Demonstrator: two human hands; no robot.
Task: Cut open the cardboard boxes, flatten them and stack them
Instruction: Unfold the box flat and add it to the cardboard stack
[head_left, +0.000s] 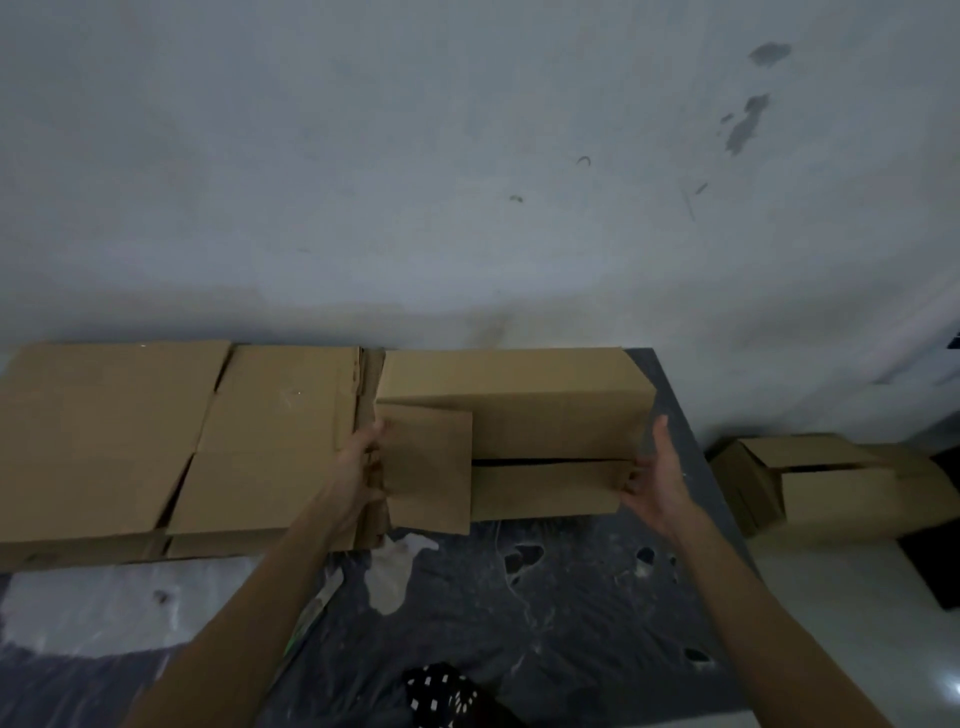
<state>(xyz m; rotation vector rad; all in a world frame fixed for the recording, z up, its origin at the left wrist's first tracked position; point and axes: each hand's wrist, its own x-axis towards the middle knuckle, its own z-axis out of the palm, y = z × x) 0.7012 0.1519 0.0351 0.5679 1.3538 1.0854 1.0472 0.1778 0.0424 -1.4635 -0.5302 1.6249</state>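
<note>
Against the far wall, on the dark sheet (571, 597), sits the cardboard box (519, 405). The left hand (358, 462) grips its open left flap. The right hand (657, 483) pinches its front flap's right end. Flat boxes (156, 441) lie just left.

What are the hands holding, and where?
The cardboard box: left hand grips its open left flap by the edge, right hand holds its right end.

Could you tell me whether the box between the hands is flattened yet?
Not yet: the box holds its full shape, with one flap swung out at the left hand.
</note>
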